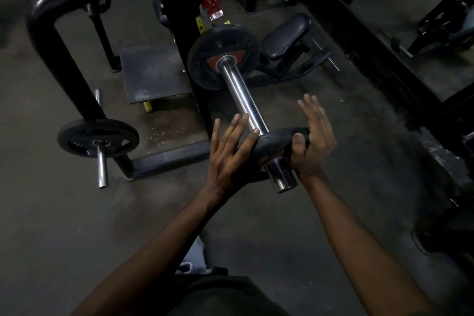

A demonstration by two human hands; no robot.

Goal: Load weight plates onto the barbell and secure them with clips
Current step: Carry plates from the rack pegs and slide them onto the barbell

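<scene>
Left hand (228, 159) is pressing flat-fingered, right hand (313, 143) pinching by thumb, a small black rubber weight plate (274, 142) threaded on the chrome barbell sleeve (242, 95)'s end, likely keeping it square for sliding.

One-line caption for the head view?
Left hand presses, right hand grips a small plate on the barbell sleeve; a larger plate sits farther along.

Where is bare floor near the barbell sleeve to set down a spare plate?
Bare floor lies near-left, between the stored plate on its peg and the left forearm. Another patch lies right of the sleeve, between the right hand holding the small plate and the black frame rail. Crowded: around the large plate, rack base and seat pad.
</scene>
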